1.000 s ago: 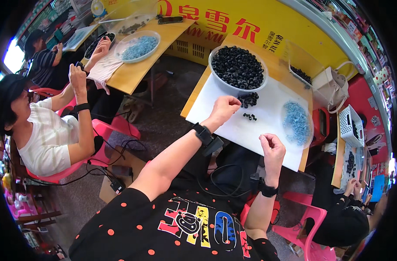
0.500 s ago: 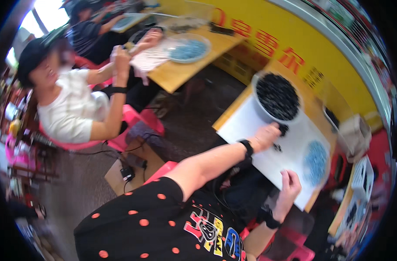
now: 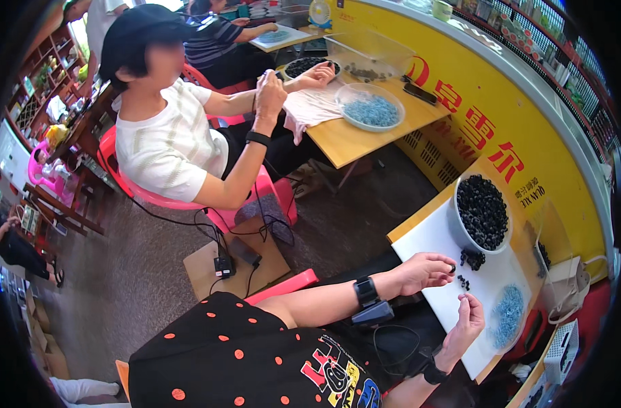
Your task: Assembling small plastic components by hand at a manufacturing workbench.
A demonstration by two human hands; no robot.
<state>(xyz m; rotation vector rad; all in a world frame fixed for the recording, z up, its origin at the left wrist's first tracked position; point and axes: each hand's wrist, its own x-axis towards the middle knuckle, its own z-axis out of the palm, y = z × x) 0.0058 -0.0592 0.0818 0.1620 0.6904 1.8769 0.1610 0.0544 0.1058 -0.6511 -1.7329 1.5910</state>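
My left hand is closed in a pinch above the white work sheet, with a small round black piece at its fingertips. Just nearer to me, my right hand has thumb and forefinger pressed together; whatever they hold is too small to make out. Between and beyond the hands lie a few loose black pieces and a small heap. A white bowl full of black pieces stands at the sheet's far end. Small light-blue pieces are spread in a shallow clear dish to the right.
A co-worker in a white shirt sits at the left by another table, which bears a tub of blue pieces. Cables and a black adapter lie on cardboard. A yellow counter borders the right side.
My left hand has come back from the heap beside the bowl toward my right hand, now with a black piece. The view has shifted, so the scene sits differently in the picture.
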